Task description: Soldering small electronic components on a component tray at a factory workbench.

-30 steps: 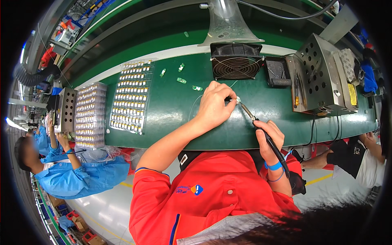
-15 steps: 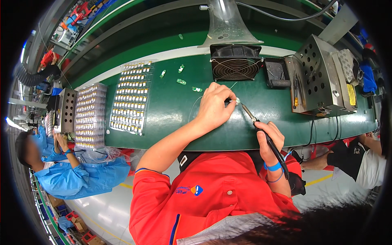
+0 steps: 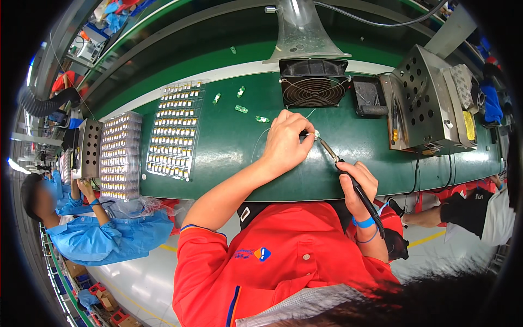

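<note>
Near the middle of the bench, my left hand is closed in a pinch, its thumb and fingertips together. Something small and dark shows at the fingertips; its kind I cannot make out. Right beside them is a small green-and-white circuit board. A thin pale wire curves over the bench and passes behind this hand. My right hand grips a soldering iron by its black handle, with the metal tip pointing up and left, at or very near the board. Whether tip and board touch is too small to tell.
Several small green boards lie beyond my left hand. A clear tray of small white-and-yellow parts and a tray stack stand left. A black fan, black box and perforated metal box line the far and right sides.
The soldering iron and my right hand have shifted very slightly up and left. My left hand stays in place. One small board on the far green strip has moved left.
</note>
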Available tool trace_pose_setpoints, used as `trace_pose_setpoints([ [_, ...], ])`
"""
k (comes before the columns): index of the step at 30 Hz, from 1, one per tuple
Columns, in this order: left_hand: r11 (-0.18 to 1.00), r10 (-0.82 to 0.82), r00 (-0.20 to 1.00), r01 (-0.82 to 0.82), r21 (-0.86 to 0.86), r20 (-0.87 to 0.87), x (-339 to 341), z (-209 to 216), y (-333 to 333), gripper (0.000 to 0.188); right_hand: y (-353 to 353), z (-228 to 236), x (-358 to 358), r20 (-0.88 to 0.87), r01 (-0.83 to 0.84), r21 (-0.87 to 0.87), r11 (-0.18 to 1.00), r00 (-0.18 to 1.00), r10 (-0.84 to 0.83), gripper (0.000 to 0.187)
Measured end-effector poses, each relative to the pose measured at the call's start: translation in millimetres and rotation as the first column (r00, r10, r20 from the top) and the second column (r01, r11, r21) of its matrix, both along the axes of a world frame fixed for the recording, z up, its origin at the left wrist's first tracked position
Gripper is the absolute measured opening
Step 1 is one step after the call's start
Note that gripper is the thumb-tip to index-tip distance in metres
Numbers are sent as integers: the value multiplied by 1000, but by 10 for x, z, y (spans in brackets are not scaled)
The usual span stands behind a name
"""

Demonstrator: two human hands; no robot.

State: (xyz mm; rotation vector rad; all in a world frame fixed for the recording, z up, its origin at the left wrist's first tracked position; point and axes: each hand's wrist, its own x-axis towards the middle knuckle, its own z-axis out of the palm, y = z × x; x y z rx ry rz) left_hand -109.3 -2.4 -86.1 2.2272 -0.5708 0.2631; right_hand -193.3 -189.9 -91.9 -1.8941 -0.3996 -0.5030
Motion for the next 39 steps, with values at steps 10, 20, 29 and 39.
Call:
trace_pose_setpoints([
  [10,1000,-2,1000,2,-1,3,-1,0,7,8,-19,-22,-20,16,20,21,1000,1000,-20,18],
  [20,980,-186,962,167,108,200,39,56,8,13,-38,-25,-22,15,60,18,998,998,-60,17],
  [29,961,-268,958,273,41,-97,164,114,101,9,-33,-12,-30,9,68,27,997,998,-68,19],
  [39,980,-190,976,194,37,-102,178,82,90,8,-23,-22,-8,26,28,19,999,999,-29,18],
])
